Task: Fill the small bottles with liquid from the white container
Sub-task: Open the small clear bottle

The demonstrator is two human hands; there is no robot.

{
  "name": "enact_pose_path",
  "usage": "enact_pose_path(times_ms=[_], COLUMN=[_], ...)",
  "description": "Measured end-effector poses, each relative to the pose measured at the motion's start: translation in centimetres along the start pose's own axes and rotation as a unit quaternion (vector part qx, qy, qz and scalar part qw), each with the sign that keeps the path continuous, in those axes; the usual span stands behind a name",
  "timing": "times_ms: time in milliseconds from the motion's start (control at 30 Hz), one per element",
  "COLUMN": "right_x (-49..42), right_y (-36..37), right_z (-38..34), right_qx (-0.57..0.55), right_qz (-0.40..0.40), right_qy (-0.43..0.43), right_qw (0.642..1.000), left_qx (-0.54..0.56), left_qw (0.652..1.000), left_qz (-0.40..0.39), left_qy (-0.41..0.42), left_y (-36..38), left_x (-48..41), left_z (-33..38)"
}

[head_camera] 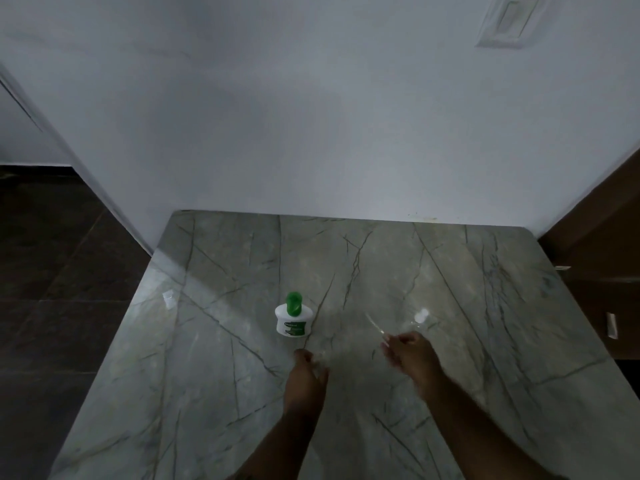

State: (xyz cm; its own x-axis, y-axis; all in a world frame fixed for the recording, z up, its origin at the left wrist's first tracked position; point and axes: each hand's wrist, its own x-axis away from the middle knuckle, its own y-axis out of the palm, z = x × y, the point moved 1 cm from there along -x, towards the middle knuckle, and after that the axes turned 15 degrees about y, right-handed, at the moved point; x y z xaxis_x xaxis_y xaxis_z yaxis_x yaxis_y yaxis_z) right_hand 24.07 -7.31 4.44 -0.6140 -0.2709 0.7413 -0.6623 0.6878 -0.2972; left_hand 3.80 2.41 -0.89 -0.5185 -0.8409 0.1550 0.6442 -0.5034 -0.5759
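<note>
Head view: white container (293, 319) mid-table (450, 271), well inside edges.

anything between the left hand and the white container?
Nothing visible. The left hand rests on the marble table just in front of the white container, green cap on, with only bare tabletop between them.

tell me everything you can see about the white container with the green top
The white container is a short, squat, round bottle that looks like plastic, with a bright green cap, seemingly shut, on a narrow neck. A green and white label faces the camera; its text is too blurred to read. It stands upright on the marble-look table, left of centre. Nothing touches it: the left hand is just in front of it, apart from it.
</note>
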Motion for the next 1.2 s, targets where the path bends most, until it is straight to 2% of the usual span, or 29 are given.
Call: enact_pose_path(times_ms=[67, 133, 200, 300, 700, 967, 1100, 1200], right_x=[-0.8, -1.1, -0.9, -1.0, -2.6, -2.9, -2.4, -0.7], right_y=[1.4, 2.6, 3.6, 4.5, 4.5, 3.9, 3.4, 3.8], right_z=[3.0, 4.7, 4.8, 4.0, 4.3, 4.6, 5.0, 5.1], right_qx=[0.039, 0.116, 0.121, 0.161, 0.204, 0.146, 0.12, 0.097], right_qz=[0.064, 0.145, 0.183, 0.219, 0.225, 0.243, 0.237, 0.264], right_qy=[0.028, -0.001, -0.053, -0.078, -0.07, -0.016, -0.025, -0.048], right_qw=[0.997, 0.983, 0.974, 0.959, 0.95, 0.959, 0.964, 0.958], left_qx=[-0.005, -0.008, -0.013, -0.019, -0.006, -0.002, 0.02, 0.031], left_qw=[1.0, 1.0, 0.999, 0.999, 0.999, 0.999, 0.999, 0.998], left_qz=[0.002, 0.007, 0.014, 0.017, 0.017, 0.021, 0.034, 0.055], left_qy=[0.004, 0.024, 0.036, 0.038, 0.042, 0.029, 0.03, 0.031], left_y=[0.0, -0.1, -0.4, -0.9, -2.0, -2.2, -2.4, -3.0], left_x=[0.4, 0.6, 0.9, 1.2, 1.8, 1.6, 1.4, 1.0], left_z=[-0.2, -0.3, -0.4, -0.5, -0.9, -0.8, -0.5, -0.2])
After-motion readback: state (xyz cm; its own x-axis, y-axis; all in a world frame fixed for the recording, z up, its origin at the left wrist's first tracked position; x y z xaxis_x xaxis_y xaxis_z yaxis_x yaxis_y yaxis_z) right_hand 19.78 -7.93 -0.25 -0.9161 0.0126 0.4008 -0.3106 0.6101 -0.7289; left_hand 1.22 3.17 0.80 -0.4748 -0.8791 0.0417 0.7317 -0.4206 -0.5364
